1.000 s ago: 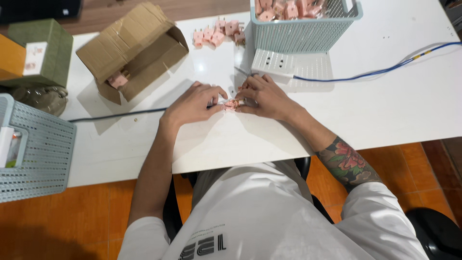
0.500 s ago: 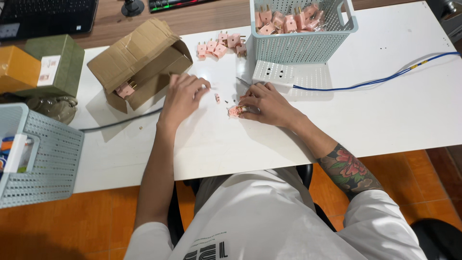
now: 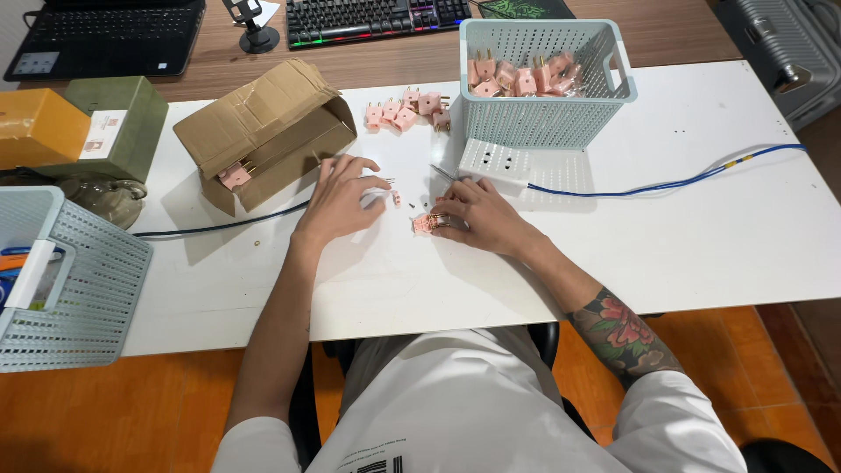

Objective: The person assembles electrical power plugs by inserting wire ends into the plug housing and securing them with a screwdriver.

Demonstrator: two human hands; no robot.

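My right hand rests on the white table with its fingers closed on a small pink plug part. My left hand lies flat a little to the left, fingers spread, its tips by a tiny pink piece and small metal bits. Beyond the hands lies a small heap of pink plugs. A pale blue basket behind my right hand holds several more. A white power strip with a blue cable lies in front of the basket.
An open cardboard box with pink plugs inside lies on its side at the left. A second blue basket hangs over the left table edge. Green and orange boxes, a laptop and a keyboard stand farther back.
My left hand has drawn away from my right hand, going left and toward the cardboard box. My right hand has stayed on the pink plug part. My head has tilted, showing more of the desk.
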